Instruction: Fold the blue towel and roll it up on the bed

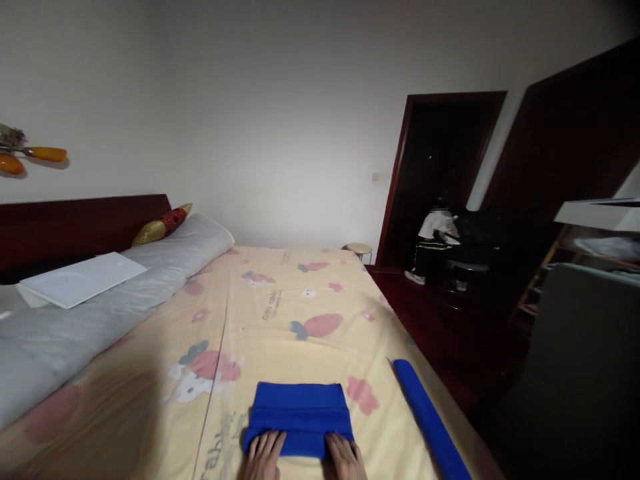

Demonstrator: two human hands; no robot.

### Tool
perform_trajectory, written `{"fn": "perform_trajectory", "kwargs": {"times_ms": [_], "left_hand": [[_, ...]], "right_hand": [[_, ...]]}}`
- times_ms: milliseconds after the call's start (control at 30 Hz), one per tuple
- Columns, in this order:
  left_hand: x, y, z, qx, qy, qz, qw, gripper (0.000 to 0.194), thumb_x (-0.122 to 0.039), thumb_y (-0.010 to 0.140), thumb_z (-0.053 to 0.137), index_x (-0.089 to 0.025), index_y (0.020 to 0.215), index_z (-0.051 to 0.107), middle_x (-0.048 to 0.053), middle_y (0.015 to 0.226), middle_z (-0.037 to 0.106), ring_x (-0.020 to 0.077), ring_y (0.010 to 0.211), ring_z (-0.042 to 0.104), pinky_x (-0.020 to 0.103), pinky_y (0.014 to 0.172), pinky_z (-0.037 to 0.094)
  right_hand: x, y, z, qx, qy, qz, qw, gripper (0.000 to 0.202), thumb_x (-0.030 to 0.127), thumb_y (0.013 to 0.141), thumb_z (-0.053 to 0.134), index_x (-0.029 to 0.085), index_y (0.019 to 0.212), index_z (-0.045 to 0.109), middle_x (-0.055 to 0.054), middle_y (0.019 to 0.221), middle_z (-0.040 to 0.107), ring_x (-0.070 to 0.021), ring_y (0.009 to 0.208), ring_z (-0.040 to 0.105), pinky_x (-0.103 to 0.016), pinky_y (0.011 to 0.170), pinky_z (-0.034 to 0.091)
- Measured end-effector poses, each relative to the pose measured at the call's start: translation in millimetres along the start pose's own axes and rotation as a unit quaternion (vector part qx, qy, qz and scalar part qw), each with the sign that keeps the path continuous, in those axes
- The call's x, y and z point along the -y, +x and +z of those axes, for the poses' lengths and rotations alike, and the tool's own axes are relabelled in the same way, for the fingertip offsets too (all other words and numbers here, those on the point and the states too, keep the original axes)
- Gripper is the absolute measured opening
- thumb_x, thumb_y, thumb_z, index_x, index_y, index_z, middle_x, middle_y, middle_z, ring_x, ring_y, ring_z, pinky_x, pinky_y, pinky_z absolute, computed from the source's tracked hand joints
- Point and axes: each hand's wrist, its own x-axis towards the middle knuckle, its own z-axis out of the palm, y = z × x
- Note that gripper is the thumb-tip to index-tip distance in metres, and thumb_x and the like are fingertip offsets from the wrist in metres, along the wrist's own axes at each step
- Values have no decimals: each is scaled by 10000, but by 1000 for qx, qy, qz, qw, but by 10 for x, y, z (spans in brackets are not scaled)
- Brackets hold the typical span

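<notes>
A blue folded cloth (303, 400) lies on the patterned bed sheet (280, 360) close in front of me. Its near part forms a thick folded strip. At the strip's left end my left hand (265, 455) holds the cloth, fingers together over its top and the thumb hidden. My right hand (345, 457) grips the right end of the same strip, fingertips bent onto the fabric. Off to the right, apart from both hands, a long blue roll (430, 420) rests along the bed's edge.
A grey quilt (185, 257) runs along the headboard (80, 223), with a white flat box (85, 277) on it. Beyond the bed are a round stool (360, 249) and a person (437, 230) seated near a dark doorway. A shelf (600, 217) stands at right.
</notes>
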Motion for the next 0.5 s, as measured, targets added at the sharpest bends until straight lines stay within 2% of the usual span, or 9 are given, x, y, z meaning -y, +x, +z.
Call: {"fn": "perform_trajectory", "kwargs": {"times_ms": [100,167,233,333,400,500], "left_hand": [[-110,154,-290,86,-52,-78,992,717,-32,704,382,-309,1350,523,-17,1432,541,183,1370,429,420,1173,292],[-130,229,-382,105,-64,-99,988,670,-33,721,389,-292,1315,555,-2,1419,558,176,1379,413,438,1185,251],[-120,264,-402,112,-64,-108,986,630,-40,721,410,-280,1277,585,18,1394,582,185,1363,437,460,1174,265],[-138,265,-376,109,-59,-122,985,597,-58,742,413,-256,1277,588,55,1422,553,219,1373,425,502,1166,265],[-219,262,-342,91,-59,-123,986,593,-74,761,404,-245,1304,571,69,1442,529,236,1387,405,513,1176,245],[-399,273,-254,55,-81,-93,991,595,-110,767,425,-251,1330,553,61,1450,519,239,1383,411,458,1182,280]], "right_hand": [[6,304,-231,108,14,96,989,415,135,657,512,244,1012,699,-30,1002,741,-244,965,658,-369,903,444],[20,435,-294,135,9,132,982,374,111,643,482,230,912,714,-53,918,741,-271,960,652,-421,915,434],[26,478,-288,137,6,141,980,345,108,654,467,222,859,720,-80,918,737,-290,953,655,-460,905,435],[83,445,-199,132,4,152,980,341,166,682,513,216,947,722,-123,1109,705,-330,1066,624,-494,944,419],[216,428,-112,114,17,155,981,380,230,672,579,220,1031,705,-123,1167,687,-337,1117,602,-492,995,394],[522,459,2,89,66,132,985,387,277,697,614,257,1078,678,-62,1129,707,-283,1097,617,-454,1048,361]]}}
